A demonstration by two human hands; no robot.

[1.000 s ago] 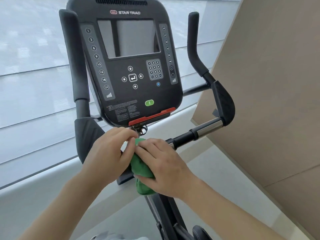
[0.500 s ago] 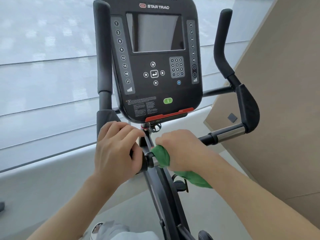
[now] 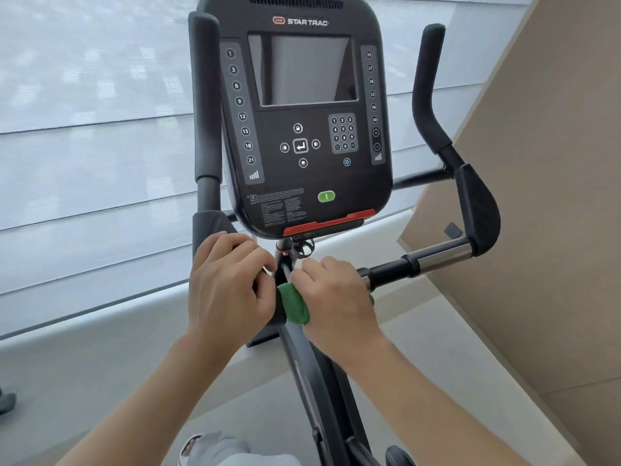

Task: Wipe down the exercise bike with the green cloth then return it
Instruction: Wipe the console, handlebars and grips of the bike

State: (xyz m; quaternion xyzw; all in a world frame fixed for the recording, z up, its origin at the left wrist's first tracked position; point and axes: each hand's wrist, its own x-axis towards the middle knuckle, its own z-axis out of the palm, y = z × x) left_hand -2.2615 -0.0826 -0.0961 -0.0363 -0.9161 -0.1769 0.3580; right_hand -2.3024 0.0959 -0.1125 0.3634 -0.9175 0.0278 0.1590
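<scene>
Head view: exercise bike point(image 3: 302, 136) fills the frame, console upright. Since half a second ago the green cloth point(image 3: 293, 303) no longer hangs loose; it is bunched on the handlebar centre beside the stem, so wiping looks under way there. Right hand point(image 3: 336, 297) curls over cloth and bar; left hand point(image 3: 225, 284) grips the bar's left side, fingers curled.

Both forearms are stretched forward, close together. The left hand point(image 3: 228, 284) is curled, knuckles up; the right hand point(image 3: 332, 297) is curled, fingers clamped down.
</scene>
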